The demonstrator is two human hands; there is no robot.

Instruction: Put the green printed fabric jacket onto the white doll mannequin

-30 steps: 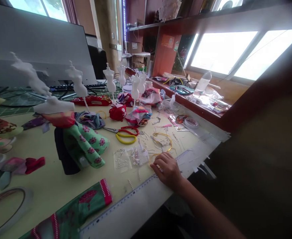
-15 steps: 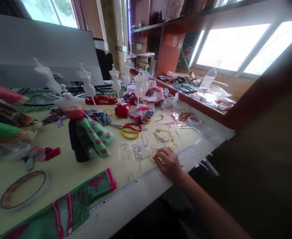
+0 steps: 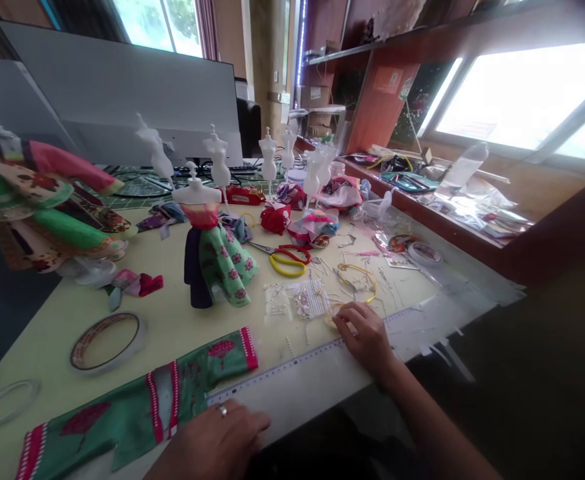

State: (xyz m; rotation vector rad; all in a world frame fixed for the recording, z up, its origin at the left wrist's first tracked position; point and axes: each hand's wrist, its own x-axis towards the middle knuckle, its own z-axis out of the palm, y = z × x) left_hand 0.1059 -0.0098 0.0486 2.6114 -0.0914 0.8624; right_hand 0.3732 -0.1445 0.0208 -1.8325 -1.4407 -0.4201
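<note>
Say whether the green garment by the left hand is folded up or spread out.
Spread out: the green garment lies stretched lengthwise, its pink-trimmed ends far apart.

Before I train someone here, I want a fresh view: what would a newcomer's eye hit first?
The mannequin in the flowered green skirt probably draws the eye first, standing left of the scissors. Lower left, the pink-banded green cloth also stands out, beside the left hand.

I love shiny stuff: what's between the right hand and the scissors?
In the head view, small pale beads lie between the right hand and the scissors.
</note>
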